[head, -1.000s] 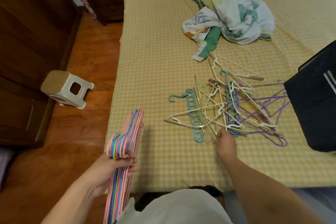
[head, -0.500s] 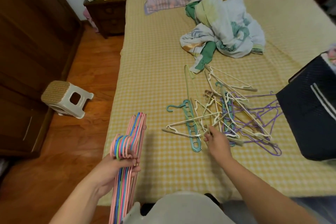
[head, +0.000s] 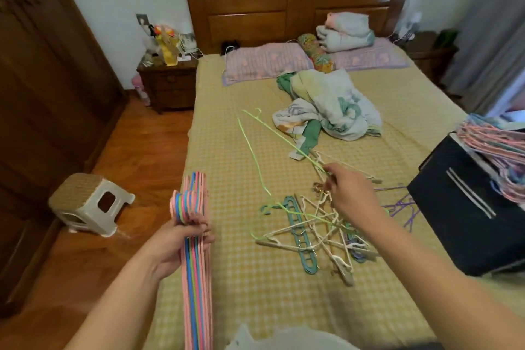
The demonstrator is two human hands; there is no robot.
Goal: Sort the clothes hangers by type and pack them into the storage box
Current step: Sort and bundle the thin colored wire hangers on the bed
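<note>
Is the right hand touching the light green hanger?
Touching. The head view shows the right hand pinching the green hanger at one end, lifting it off the pile.

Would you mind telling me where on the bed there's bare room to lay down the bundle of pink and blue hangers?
Bare yellow checked sheet lies between the bed's left edge and the tangled hanger pile, and along the near edge. Crowded: the pile, the crumpled quilt and the dark storage box.
</note>
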